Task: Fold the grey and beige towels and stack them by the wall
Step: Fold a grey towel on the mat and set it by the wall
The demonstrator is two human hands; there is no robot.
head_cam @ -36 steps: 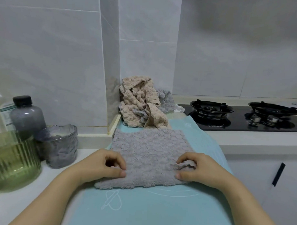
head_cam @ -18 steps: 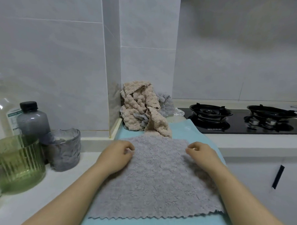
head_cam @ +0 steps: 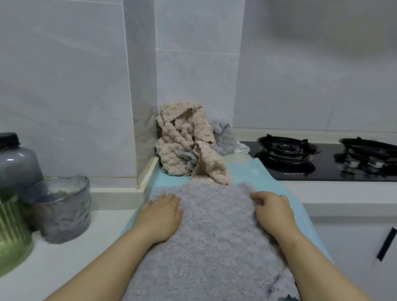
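A grey towel [head_cam: 210, 244] lies spread on the teal mat [head_cam: 254, 171] in front of me. My left hand [head_cam: 161, 214] rests on its far left corner with the fingers curled over the edge. Across from it, my right hand [head_cam: 274, 210] grips the far right corner, where the cloth bunches at the fingertips. Beyond the towel, a crumpled pile of beige towels [head_cam: 183, 139] leans in the wall corner. More grey towel [head_cam: 223, 138] is tangled into that pile. One beige end [head_cam: 213, 170] hangs down to the spread towel's far edge.
On the white counter at the left stand a clear glass cup [head_cam: 60, 209], a green ribbed glass jar [head_cam: 7, 233] and a grey bottle [head_cam: 11, 163]. A black gas stove [head_cam: 328, 159] sits at the right. A cabinet handle [head_cam: 386, 244] is below.
Both hands moved from the grey towel's near edge to its far corners. The towel now lies larger, stretched out toward me.
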